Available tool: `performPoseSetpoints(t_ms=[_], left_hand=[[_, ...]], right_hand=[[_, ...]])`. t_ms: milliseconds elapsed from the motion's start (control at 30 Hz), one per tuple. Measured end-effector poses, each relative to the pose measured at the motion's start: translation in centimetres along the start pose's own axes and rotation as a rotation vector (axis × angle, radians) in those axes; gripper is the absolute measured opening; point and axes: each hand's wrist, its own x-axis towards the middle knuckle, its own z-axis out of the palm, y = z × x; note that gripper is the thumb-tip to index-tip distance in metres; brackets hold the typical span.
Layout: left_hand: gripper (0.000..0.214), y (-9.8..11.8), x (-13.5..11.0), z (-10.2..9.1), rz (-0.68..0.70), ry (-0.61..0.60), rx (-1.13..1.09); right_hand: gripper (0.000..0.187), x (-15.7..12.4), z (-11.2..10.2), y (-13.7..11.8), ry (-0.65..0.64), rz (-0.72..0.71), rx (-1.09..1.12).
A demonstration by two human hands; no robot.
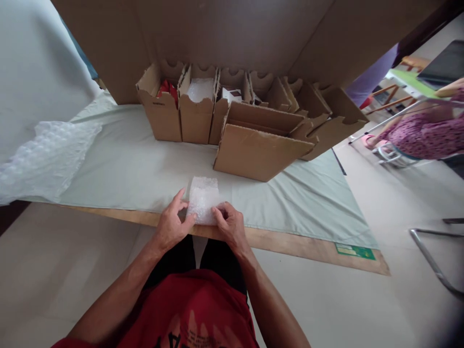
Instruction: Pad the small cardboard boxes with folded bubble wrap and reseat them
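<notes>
A small folded sheet of bubble wrap lies at the front edge of the cloth-covered table, between my hands. My left hand is at its left side, fingers spread and thumb resting on the lower left corner. On the other side, my right hand pinches the wrap's lower right edge between thumb and bent fingers. Whether anything is inside the wrap I cannot tell.
Several cardboard bins stand in a row behind, and another cardboard bin lies across their front. A larger bubble wrap sheet hangs over the table's left edge. A person in pink patterned clothing sits at far right.
</notes>
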Motion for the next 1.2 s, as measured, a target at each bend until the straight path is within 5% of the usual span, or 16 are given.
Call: performPoseSetpoints(t_ms=[333,567,733,967,1067,1200], left_hand=[[0.04,-0.9,-0.4,0.2,-0.043,-0.052,0.045],[0.039,-1.2,-0.2,1.4,0.095,0.143,0.293],[0.029,-1.6,0.2,1.6,0.185,0.129,0.487],[0.029,-1.2,0.3,1.4,0.193,0.073,0.623],[0.03,-1.1,0.4,1.4,0.184,0.059,0.653],[0.032,-1.0,0.5,1.2,0.175,0.026,0.664]], right_hand=[[0.027,0.4,-0.4,-0.4,0.021,0.017,0.021],[0.018,2.6,0.8,-1.0,-0.066,0.107,-0.426],[0.03,2.9,1.3,-1.5,-0.115,0.158,-0.664],[0.032,1.1,0.3,-0.6,0.198,-0.296,-0.621],[0.028,0.5,0.1,-0.8,0.012,-0.454,-0.633],[0.036,0.1,-0.5,-0.6,-0.209,-0.471,-0.562]])
